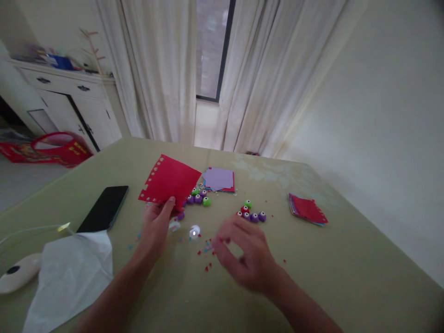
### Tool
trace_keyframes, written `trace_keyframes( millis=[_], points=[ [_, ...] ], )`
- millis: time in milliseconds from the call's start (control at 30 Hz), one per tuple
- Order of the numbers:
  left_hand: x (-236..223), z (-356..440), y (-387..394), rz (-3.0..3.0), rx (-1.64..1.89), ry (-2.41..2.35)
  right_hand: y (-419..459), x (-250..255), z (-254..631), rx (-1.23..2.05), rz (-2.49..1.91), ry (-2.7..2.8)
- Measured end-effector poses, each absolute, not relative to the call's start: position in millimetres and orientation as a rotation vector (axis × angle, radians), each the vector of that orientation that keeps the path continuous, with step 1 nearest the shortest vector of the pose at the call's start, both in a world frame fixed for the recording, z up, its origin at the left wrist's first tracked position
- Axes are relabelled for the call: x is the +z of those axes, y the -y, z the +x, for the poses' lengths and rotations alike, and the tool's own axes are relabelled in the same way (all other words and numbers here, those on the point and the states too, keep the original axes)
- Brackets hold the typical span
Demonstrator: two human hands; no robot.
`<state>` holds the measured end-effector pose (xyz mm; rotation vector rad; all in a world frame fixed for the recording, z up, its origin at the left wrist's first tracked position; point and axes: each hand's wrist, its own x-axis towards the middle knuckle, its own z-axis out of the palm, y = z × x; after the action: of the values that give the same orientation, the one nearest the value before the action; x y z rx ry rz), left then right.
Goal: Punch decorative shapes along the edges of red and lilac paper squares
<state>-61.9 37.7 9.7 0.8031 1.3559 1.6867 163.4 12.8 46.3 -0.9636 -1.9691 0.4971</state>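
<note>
The left hand (157,223) pinches the red sheet (176,180) (holes along its left edge) above the table (347,263), near the lilac-topped stack (220,177), while the blurred right hand (244,254) curls beside the confetti (208,246), whether gripping anything I cannot tell.

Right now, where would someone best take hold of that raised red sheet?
Probably by its upper right corner, coming from the right: the red sheet looks unpunched there, while holes line its left edge and the left hand pinches its lower edge.
</note>
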Motion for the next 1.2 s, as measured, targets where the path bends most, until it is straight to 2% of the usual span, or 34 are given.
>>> trace_keyframes(
  millis=[233, 367, 500, 767, 933, 1100, 1200],
  points=[
    [9.2, -56.8, -35.2, 0.904, 1.629, -1.38, -92.1, 6.3, 112.0, 0.117, -1.391, 2.412],
    [12.2, -54.9, -33.0, 0.909, 1.647, -1.384, -88.4, -15.2, 93.0, -0.002, -1.461, 2.416],
    [15.3, -51.9, -29.8, 0.921, 1.64, -1.388, -70.2, -23.9, 89.5, 0.039, -1.432, 2.335],
    [9.6, -52.1, -28.4, 0.928, 1.574, -1.38, -92.0, -33.4, 129.3, 0.478, -1.325, 1.915],
    [7.5, -46.1, -25.3, 0.908, 1.503, -1.318, -76.6, -24.7, 148.1, 0.564, -1.326, 1.703],
    [10.2, -32.7, -17.4, 0.981, 1.372, -1.307, -26.7, -27.3, 145.9, 1.232, -1.184, 1.348],
    [8.4, -27.6, -15.6, 1.078, 1.319, -1.246, -16.4, -27.9, 143.6, 1.461, -1.077, 1.175]
  ],
)
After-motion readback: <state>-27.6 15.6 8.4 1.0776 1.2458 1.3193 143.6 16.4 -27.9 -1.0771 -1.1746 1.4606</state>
